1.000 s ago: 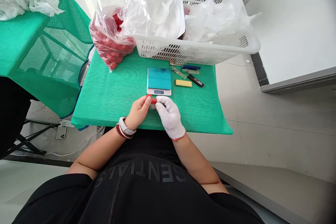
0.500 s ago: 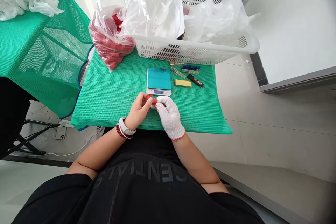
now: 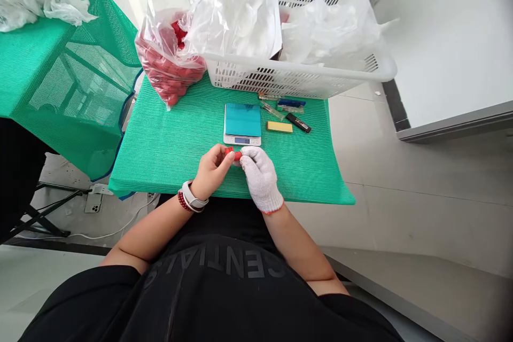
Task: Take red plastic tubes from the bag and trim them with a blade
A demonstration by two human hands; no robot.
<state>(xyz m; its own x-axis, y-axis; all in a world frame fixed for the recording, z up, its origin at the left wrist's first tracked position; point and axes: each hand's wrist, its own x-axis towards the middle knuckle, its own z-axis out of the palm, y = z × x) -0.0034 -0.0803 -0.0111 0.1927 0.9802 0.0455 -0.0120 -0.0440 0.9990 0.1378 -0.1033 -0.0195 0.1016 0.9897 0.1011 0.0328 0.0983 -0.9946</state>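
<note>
Just in front of the scale, my bare left hand (image 3: 211, 169) pinches a small red piece (image 3: 238, 155) between thumb and finger. My right hand (image 3: 259, 177), in a white knitted glove, grips the right end of that piece. Another bit of red (image 3: 228, 149) shows at the left fingertips; I cannot tell whether it is the same piece. Both hands are closed and close together above the green mesh cloth (image 3: 160, 155). The small digital scale (image 3: 242, 120) has a blue-green plate, and its display appears to read 0.0.
Behind stands a white slotted basket (image 3: 344, 84) with clear plastic bags. A bag of red pieces (image 3: 172, 75) leans at its left. Right of the scale lie a yellow block (image 3: 279, 127), a black-ended tool (image 3: 298, 123) and a blue item (image 3: 291, 103).
Both hands have shifted very slightly to the right, and the red between the fingertips has turned a little. A red bit visible below my left fingers earlier no longer shows.
</note>
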